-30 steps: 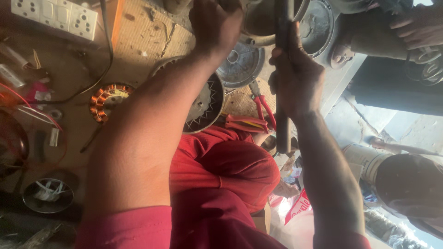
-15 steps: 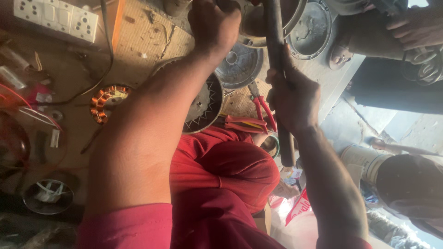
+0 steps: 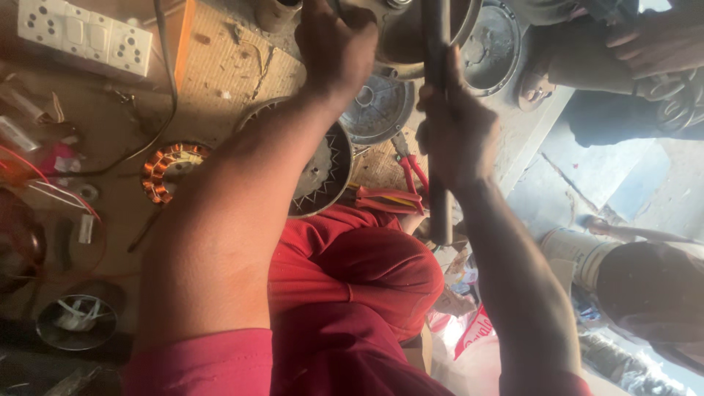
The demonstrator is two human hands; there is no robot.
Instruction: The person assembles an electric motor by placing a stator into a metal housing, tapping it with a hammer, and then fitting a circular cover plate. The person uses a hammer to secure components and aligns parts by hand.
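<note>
Head view | dark metal rod (image 3: 438, 110) is clenched upright in right hand (image 3: 456, 132) | round metal motor housing (image 3: 411, 37) at top edge is gripped by left hand (image 3: 334, 48) | red-handled pliers (image 3: 411, 172) lie below.

A person seen from above, wearing a pinkish-red short-sleeved top and darker red trousers creased over a raised knee, with both forearms bare down to a bare left hand (image 3: 334, 48) and right hand (image 3: 455, 132).

pliers (image 3: 411, 172) between round cover (image 3: 378, 110) and knee (image 3: 381, 271); copper winding (image 3: 170, 170) left.
</note>
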